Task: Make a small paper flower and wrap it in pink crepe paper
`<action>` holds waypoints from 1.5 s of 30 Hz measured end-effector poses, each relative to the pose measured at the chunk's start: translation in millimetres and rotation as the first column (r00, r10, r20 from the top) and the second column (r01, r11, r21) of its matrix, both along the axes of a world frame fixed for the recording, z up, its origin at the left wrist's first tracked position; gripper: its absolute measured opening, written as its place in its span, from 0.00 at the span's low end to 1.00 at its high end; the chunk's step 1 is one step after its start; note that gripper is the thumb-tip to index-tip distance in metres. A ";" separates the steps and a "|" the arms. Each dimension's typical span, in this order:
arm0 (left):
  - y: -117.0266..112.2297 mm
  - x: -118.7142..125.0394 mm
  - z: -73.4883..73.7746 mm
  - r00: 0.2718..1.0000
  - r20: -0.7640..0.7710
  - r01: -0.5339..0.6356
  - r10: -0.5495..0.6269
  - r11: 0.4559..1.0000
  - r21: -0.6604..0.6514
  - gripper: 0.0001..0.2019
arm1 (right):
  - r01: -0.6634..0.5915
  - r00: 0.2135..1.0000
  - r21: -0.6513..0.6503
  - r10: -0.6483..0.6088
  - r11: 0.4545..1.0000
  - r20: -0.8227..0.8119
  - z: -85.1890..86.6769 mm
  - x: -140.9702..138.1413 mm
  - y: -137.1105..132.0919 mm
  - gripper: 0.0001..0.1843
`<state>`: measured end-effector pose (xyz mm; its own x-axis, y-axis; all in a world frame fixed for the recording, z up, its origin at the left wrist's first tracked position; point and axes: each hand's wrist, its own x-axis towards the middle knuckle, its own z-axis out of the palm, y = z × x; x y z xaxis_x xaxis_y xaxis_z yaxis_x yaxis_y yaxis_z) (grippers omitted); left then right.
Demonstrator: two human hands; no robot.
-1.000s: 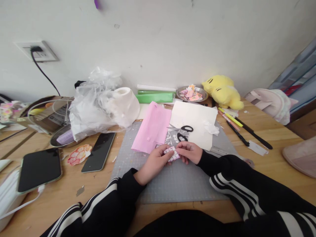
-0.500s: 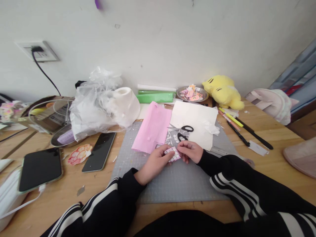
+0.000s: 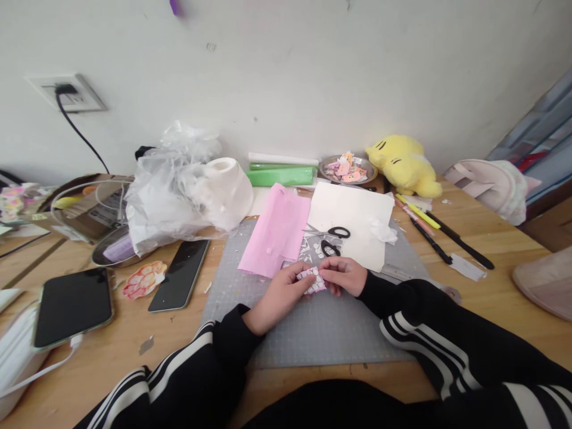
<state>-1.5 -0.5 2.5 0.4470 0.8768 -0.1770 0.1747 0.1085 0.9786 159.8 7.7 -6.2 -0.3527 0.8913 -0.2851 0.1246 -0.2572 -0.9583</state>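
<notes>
My left hand (image 3: 277, 297) and my right hand (image 3: 343, 274) meet over the grey cutting mat (image 3: 313, 333), both pinching a small pink-and-white patterned paper piece (image 3: 313, 279) between fingertips. Just beyond the hands lie black-handled scissors (image 3: 333, 238) on a grey patterned scrap (image 3: 313, 249). A pink paper sheet (image 3: 277, 231) lies to the left of the scissors and a white sheet (image 3: 353, 217) to the right.
On the wooden desk: two phones (image 3: 181, 275) (image 3: 71, 305) at left, a crumpled plastic bag with a white roll (image 3: 187, 185), green paper rolls (image 3: 280, 175), a metal dish of stickers (image 3: 347, 169), a yellow plush toy (image 3: 404, 165), pens (image 3: 431, 232), a flower cut-out (image 3: 143, 279).
The hands have shifted only slightly, turning the small paper piece between the fingertips. Everything else on the desk is unmoved.
</notes>
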 end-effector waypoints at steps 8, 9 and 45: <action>0.0 1.0 1.1 1.000 -0.016 0.009 -0.009 1.000 0.025 0.07 | 0.002 1.000 -0.021 -0.002 1.000 0.013 -1.3 -0.7 0.3 0.15; 0.1 0.9 0.6 1.000 -0.024 0.014 -0.013 0.999 0.039 0.07 | 0.004 1.000 -0.019 -0.003 1.000 0.015 -1.4 -0.7 0.1 0.15; -1.2 -0.5 4.1 0.995 -0.090 0.056 -0.043 0.988 0.142 0.10 | -0.008 1.000 0.005 0.008 1.000 0.002 -0.7 -0.1 1.0 0.16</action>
<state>-2.0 -1.7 6.5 0.4788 0.8733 -0.0898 0.2609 -0.0440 0.9644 159.7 8.7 -6.9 -0.3596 0.8896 -0.2816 0.1289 -0.2516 -0.9592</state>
